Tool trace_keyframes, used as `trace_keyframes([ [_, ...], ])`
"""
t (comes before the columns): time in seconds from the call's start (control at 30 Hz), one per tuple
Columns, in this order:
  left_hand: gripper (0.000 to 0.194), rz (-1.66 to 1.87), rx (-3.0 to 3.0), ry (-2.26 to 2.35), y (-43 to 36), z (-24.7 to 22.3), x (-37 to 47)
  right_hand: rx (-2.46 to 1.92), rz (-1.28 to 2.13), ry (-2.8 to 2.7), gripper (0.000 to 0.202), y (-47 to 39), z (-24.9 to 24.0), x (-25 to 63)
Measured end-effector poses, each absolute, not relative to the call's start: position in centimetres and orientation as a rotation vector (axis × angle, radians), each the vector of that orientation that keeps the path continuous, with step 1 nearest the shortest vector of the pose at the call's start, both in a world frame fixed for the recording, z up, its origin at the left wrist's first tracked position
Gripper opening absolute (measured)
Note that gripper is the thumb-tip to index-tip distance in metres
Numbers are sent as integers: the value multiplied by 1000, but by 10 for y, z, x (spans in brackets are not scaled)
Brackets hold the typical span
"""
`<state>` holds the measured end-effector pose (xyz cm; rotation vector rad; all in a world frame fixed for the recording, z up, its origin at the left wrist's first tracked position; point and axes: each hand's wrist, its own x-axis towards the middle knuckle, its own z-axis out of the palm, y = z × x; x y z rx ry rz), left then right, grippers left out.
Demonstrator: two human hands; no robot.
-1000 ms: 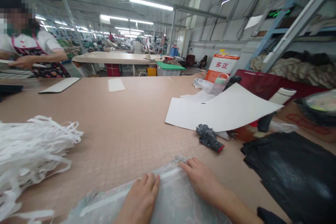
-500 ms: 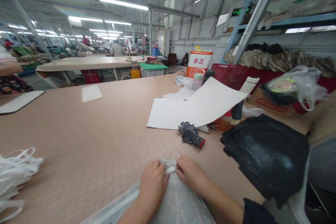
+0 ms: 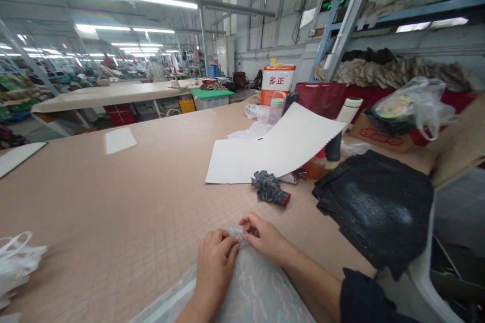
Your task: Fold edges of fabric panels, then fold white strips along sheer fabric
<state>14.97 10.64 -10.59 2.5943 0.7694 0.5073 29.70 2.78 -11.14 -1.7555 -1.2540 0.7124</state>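
Closer together than a second ago, the left hand [image 3: 216, 258] and right hand [image 3: 265, 239] now meet at the bunched far edge of a clear plastic wrapping [image 3: 261, 282], which lies over the near side of the table [image 3: 125, 222], toward six o'clock. Left thumb and fingers pinch narrowly, probably to keep the bunched film from springing loose; the right fingers curl loosely beside it, and whether they grip cannot be told. From the hands, a grey glove [image 3: 270, 189] lies at one o'clock, overlapping a white sheet [image 3: 246, 159] whose right side tilts up, apparently propped by bottles. Black sheets [image 3: 375, 207] lie toward three o'clock, white straps [image 3: 18, 265] at nine.
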Motion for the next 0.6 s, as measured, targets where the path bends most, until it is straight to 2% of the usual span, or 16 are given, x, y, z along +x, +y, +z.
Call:
trace_keyframes([
  [0.13, 15, 558, 2631, 731, 106, -111, 149, -1679, 734, -1267, 34, 33, -121, 297],
  [0.27, 12, 506, 2586, 761, 107, -112, 151, -1600, 733, -1215, 31, 31, -122, 297],
  [0.6, 17, 471, 2701, 757, 106, -111, 153, -1739, 595, -1285, 36, 36, -130, 296],
])
